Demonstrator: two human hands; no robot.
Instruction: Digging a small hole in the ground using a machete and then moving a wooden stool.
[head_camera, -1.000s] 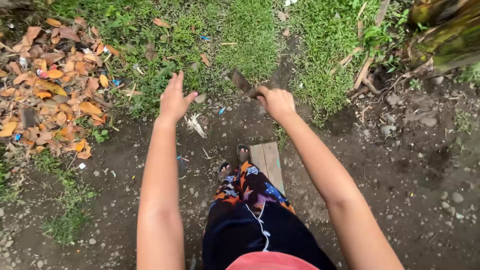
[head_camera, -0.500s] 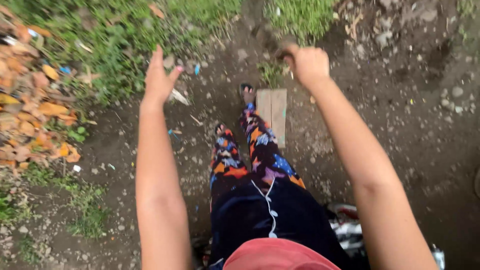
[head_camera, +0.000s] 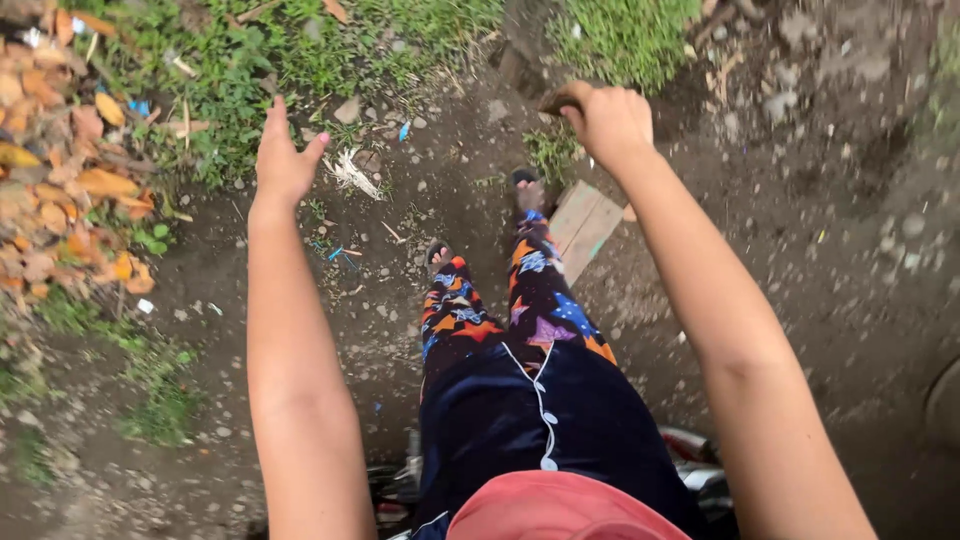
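i see a dark, brownish handle-like tool (head_camera: 556, 99) clasped in my right hand (head_camera: 610, 122); only a short stub shows past the fist, pointing up-left, blurred, so i cannot tell its kind. it hangs above bare dirt near a grass tuft. my left hand (head_camera: 282, 160) is spread wide, fingers up, holding nothing, over the grass edge.
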